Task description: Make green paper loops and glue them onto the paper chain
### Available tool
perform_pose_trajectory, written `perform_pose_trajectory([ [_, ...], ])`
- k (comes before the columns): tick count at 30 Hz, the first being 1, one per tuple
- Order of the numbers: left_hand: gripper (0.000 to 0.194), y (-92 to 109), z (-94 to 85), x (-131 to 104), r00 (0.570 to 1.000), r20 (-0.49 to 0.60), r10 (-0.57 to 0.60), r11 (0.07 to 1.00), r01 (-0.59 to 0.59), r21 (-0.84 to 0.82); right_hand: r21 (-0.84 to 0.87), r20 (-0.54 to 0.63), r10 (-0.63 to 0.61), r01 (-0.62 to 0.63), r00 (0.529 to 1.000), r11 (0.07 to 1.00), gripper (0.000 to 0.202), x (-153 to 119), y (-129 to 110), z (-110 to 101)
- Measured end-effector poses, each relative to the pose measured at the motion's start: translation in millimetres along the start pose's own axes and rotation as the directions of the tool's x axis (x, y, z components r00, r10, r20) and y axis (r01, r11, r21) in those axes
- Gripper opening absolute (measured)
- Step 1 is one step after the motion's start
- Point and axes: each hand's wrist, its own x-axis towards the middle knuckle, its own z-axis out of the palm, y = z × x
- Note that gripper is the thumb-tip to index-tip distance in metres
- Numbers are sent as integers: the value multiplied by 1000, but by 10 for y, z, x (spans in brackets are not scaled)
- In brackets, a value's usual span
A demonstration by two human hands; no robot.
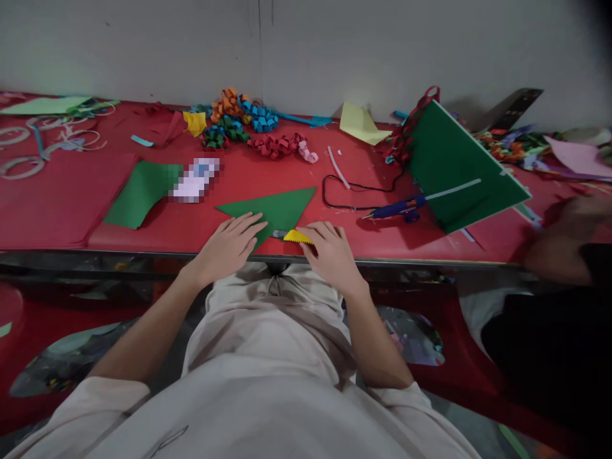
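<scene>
Found a red worktop spanning the full width of the view, against a grey wall. Noted red sheeting laid flat at the left end. Observed a green board tilted up right of centre, with a pale rim. Recorded another person's arm at the far right edge, blurred. Located a green triangular sheet flat at the centre, near the front edge, directly before the wearer. Noted a second green sheet, curved, further left, beside an item blurred beyond identification. Observed curled paper strips in several colours heaped toward the back. Found the left hand spread flat on the triangular sheet, grip open, holding nothing. Found the right hand with grip closed on a yellow cutter, grey tip pointing left at the right-hand edge of the same sheet; unable to confirm contact. Recorded a pale yellow sheet, creased, at the back. Noted a blue glue gun lying before the green board, nozzle leftward, near a looped black cord. Observed a thin white stick beyond the cord.
</scene>
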Motion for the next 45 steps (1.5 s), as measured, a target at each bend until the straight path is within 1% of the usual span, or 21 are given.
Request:
perform_pose_trajectory([
  [3,53,10,20,-19,999,-30,12,1000,-11,20,7,-2,-1,1,1000,1000,34,6,-2,34],
  [10,53,-27,37,-64,998,-31,57,998,-56,41,4,-47,62,-61,997,998,29,-7,91,31],
  [14,53,-42,52,-67,998,-30,61,997,-60,39,12,-38,44,-43,998,999,30,19,118,35],
  [17,53,-41,51,-72,997,-27,69,997,-68,46,28,-43,54,-53,998,998,30,60,143,39],
  [25,54,-30,53,-80,997,-51,59,998,-58,25,44,-22,16,-15,1000,999,30,249,118,115],
  [31,53,-25,53,-84,995,-48,84,994,-81,67,39,-21,26,-25,999,999,30,242,177,87],
  [36,52,-26,32,-88,995,-43,85,995,-82,58,94,-20,19,-17,1000,995,29,272,237,106],
  [39,53,-24,22,-91,994,-27,103,992,-101,75,115,-34,32,-28,999,993,29,301,232,128],
  [42,53,-24,21,-92,995,-22,96,992,-94,79,119,-23,31,-28,999,992,28,307,206,137],
  [45,53,-32,25,-91,995,-21,97,993,-95,67,121,-42,42,-36,998,992,28,294,198,136],
])
